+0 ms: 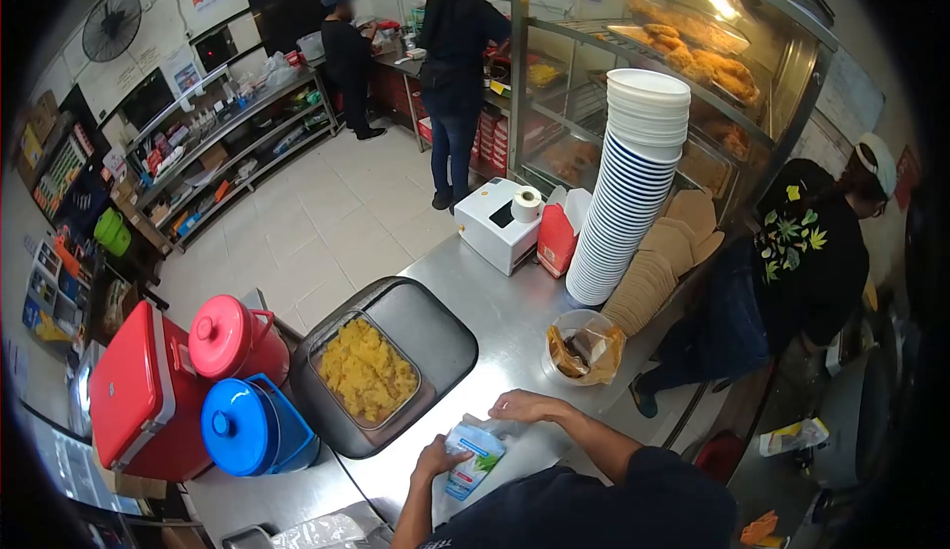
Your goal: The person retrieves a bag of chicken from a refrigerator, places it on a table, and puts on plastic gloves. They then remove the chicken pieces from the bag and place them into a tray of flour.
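My left hand [439,457] is closed around the side of a blue and white printed packet [475,450] with a green picture on its front. At the packet's upper end, the bent fingers of my right hand [522,406] are drawn together by some pale, clear plastic; what they pinch is too small to make out. Whitish plastic sheeting [529,450] lies under my right forearm. Just beyond my left hand, a clear tub of yellow food [366,373] rests on a black tray [440,336].
Red [223,336] and blue buckets [237,430] and a red cooler [129,391] stand left. A tall stack of paper tubs [633,183], a label printer [500,222] and a bagged container [584,349] stand ahead. One person [807,242] bends at right; two others work behind.
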### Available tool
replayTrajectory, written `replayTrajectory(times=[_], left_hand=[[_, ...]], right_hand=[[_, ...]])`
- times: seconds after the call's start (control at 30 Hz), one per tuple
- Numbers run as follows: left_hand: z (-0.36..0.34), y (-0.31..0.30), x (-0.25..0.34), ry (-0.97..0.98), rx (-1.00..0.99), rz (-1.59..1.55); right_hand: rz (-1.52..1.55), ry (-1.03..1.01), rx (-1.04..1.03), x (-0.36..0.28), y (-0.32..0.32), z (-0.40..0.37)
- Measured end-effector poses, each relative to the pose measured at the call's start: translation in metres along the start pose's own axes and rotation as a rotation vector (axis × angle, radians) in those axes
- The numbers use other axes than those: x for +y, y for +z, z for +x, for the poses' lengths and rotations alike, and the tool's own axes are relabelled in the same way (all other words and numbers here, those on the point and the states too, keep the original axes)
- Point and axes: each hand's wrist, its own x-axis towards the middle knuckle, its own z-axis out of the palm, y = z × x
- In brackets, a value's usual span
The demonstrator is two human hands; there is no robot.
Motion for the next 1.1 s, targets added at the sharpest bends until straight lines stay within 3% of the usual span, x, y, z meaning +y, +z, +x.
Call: replayTrajectory(times=[0.07,0.13,0.2,0.27,0.3,0.37,0.4,0.47,0.6,0.67,0.7,0.77,0.87,0.93,1.0,1.1], left_hand=[[-0.007,-0.007,0.011,-0.025,0.012,-0.09],[0.001,0.003,0.009,0.001,0.178,-0.017],[-0.007,0.009,0.02,0.097,0.377,0.04],[-0.01,0.02,0.022,0.263,0.608,-0.026],[-0.014,0.021,0.023,0.255,0.606,-0.029],[-0.026,0.012,0.036,0.33,0.461,-0.496],[-0.051,-0.011,0.063,0.517,0.475,-0.612],[-0.068,-0.027,0.082,0.747,0.277,-0.889],[-0.092,-0.043,0.102,0.617,0.154,-0.672],[-0.095,-0.05,0.094,0.37,0.051,-0.698],[-0.092,-0.053,0.088,0.384,0.067,-0.698],[-0.091,-0.052,0.076,0.391,0.188,-0.67],[-0.1,-0.062,0.068,0.439,0.131,-0.689],[-0.111,-0.074,0.071,0.465,0.129,-0.678],[-0.115,-0.078,0.06,0.39,0.023,-0.556],[-0.127,-0.085,0.062,0.429,0.023,-0.541]], right_hand=[[-0.284,-0.157,-0.101,-0.007,-0.01,-0.011],[-0.33,-0.396,0.016,0.034,-0.019,0.008],[-0.315,-0.237,0.311,-0.018,-0.031,-0.03],[-0.325,-0.273,0.363,-0.044,-0.047,-0.051],[-0.29,-0.244,0.35,-0.055,-0.052,-0.061],[-0.367,-0.224,0.267,-0.091,-0.054,-0.09],[-0.367,-0.218,0.264,-0.091,-0.047,-0.088],[-0.245,-0.533,-0.256,-0.092,-0.027,-0.082],[-0.162,-0.689,-0.052,-0.089,0.005,-0.057],[-0.062,-0.591,0.197,-0.095,0.006,-0.052],[-0.022,-0.449,0.173,-0.107,0.004,-0.059],[-0.09,-0.437,0.198,-0.11,0.006,-0.057],[-0.181,-0.479,0.243,-0.104,0.004,-0.054],[-0.201,-0.306,0.065,-0.108,-0.002,-0.06],[-0.196,-0.329,0.037,-0.106,-0.004,-0.065],[-0.163,-0.428,0.008,-0.105,-0.006,-0.061]])
